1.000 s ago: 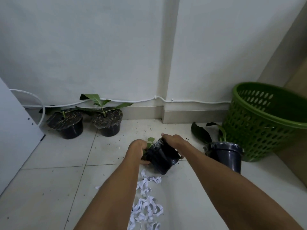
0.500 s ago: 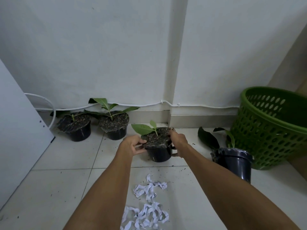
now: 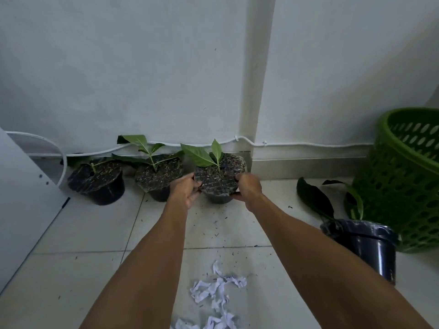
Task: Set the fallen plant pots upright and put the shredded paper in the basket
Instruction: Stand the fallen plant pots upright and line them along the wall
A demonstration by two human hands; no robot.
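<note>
A small black plant pot [image 3: 219, 179] with a green seedling stands upright on the floor by the wall, third in a row. My left hand [image 3: 184, 189] grips its left rim and my right hand [image 3: 248, 188] grips its right rim. Two more upright black pots [image 3: 158, 179] [image 3: 97, 184] stand to its left. A fourth black pot [image 3: 365, 243] lies tipped over at the right, its dark leaves pointing towards the wall. Just behind it stands the green basket [image 3: 408, 176]. White shredded paper [image 3: 217, 290] lies on the tiles between my forearms.
A white cable [image 3: 308, 145] runs along the skirting board. A white panel [image 3: 21, 200] leans in at the left. Soil crumbs speckle the floor tiles [image 3: 83, 233] around the pots.
Both hands turned the pot from tilted to upright, carried it away from me and set it by the wall beside the other two pots.
</note>
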